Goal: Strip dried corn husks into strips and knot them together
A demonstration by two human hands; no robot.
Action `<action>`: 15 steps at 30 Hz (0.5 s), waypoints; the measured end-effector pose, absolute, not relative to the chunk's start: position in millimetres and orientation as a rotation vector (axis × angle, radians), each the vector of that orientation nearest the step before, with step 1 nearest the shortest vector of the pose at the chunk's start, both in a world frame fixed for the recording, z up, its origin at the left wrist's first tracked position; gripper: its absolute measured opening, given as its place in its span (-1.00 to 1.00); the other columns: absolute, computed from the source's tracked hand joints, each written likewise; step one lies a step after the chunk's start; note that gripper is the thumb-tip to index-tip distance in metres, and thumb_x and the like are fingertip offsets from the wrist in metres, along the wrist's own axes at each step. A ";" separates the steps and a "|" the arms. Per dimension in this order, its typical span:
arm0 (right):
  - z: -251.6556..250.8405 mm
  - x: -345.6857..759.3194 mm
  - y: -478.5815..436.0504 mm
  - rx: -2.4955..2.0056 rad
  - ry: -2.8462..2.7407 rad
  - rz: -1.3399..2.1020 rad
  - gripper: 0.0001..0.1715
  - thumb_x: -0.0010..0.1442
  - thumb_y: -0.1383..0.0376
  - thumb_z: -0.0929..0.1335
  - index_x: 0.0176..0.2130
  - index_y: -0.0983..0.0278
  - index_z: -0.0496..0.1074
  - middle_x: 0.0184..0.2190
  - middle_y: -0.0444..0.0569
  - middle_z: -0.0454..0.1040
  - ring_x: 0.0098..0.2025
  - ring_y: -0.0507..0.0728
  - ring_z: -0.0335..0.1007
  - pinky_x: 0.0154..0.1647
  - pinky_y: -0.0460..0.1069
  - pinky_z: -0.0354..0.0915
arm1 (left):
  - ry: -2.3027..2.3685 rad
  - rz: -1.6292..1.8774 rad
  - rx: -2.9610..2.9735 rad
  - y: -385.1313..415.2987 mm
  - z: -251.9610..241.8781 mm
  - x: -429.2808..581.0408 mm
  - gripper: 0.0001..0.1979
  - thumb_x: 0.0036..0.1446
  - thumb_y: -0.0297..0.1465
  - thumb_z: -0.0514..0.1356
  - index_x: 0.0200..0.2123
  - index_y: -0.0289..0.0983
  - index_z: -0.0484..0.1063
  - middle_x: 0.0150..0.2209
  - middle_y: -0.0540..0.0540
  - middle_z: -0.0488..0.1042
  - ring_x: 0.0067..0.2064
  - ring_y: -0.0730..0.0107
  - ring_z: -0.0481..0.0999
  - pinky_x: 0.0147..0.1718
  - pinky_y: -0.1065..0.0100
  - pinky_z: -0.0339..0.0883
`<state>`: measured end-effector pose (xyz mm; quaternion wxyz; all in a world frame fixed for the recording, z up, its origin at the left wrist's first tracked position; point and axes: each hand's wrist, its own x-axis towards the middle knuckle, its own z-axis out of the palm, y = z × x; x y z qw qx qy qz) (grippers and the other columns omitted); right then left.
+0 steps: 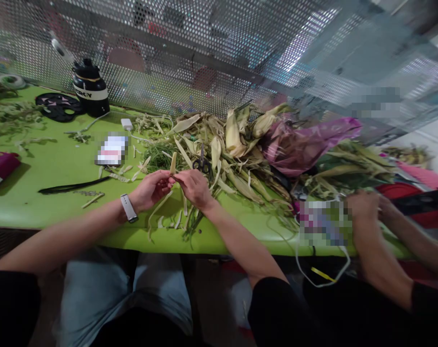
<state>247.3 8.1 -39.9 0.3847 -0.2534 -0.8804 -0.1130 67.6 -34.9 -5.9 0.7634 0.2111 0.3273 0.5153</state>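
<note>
My left hand (pixel 152 190), with a light-coloured band on its wrist, pinches the base of a small, pale yellow rolled piece of corn husk (pixel 173 163) that points upward. From the other side my right hand (pixel 195 189) meets it, thumb and fingertips closed on the husk's lower end. Thin husk strips (pixel 154 216) hang and lie beneath both hands. Just beyond my right hand, dark-handled scissors (pixel 202 165) rest among the husks. Behind the hands is a tuft of thin green strands (pixel 161 160).
A large heap of dry corn husks (pixel 235 135) and a pink plastic bag (pixel 305 144) cover the back of the green table (pixel 59 207). A lit phone (pixel 112 148), a black bottle (pixel 91 89) and a magenta box (pixel 1 168) stand left. A co-worker's hands (pixel 365 207) are at the right.
</note>
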 end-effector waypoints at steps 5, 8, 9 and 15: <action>-40.6 242.1 5.4 -0.686 -2.171 -0.297 -0.75 0.40 0.25 0.20 -0.12 0.24 0.43 -0.25 0.06 0.54 -0.20 0.14 0.47 -0.15 0.06 0.36 | 0.653 1.131 0.504 -35.2 -10.0 67.7 -0.91 0.20 -0.57 0.16 -0.34 -0.39 0.46 -0.48 -0.09 0.54 -0.47 0.55 0.52 -0.45 0.56 0.44; -39.7 239.0 2.4 -0.719 -2.119 -0.155 -0.75 0.39 0.23 0.20 -0.15 0.26 0.42 -0.27 0.06 0.53 -0.21 0.13 0.47 -0.17 0.03 0.39 | 0.650 1.153 0.553 -35.8 -13.2 67.9 -0.92 0.21 -0.57 0.16 -0.30 -0.40 0.47 -0.42 -0.12 0.58 -0.41 0.51 0.58 -0.42 0.54 0.45; -39.1 238.3 1.2 -0.722 -2.096 -0.091 -0.77 0.38 0.24 0.21 -0.16 0.26 0.41 -0.28 0.06 0.52 -0.22 0.12 0.47 -0.19 0.02 0.40 | 0.655 1.161 0.579 -36.2 -14.2 68.1 -0.93 0.20 -0.57 0.17 -0.28 -0.41 0.47 -0.40 -0.13 0.59 -0.39 0.49 0.59 -0.41 0.53 0.45; -34.7 237.1 -5.8 -0.828 -1.959 0.336 -0.80 0.31 0.17 0.30 -0.23 0.26 0.40 -0.34 -0.02 0.52 -0.34 0.06 0.46 -0.28 -0.02 0.40 | 0.715 1.206 0.803 -38.3 -17.2 68.6 -0.86 0.10 -0.47 0.32 -0.28 -0.39 0.44 -0.39 -0.14 0.60 -0.36 0.43 0.60 -0.44 0.49 0.42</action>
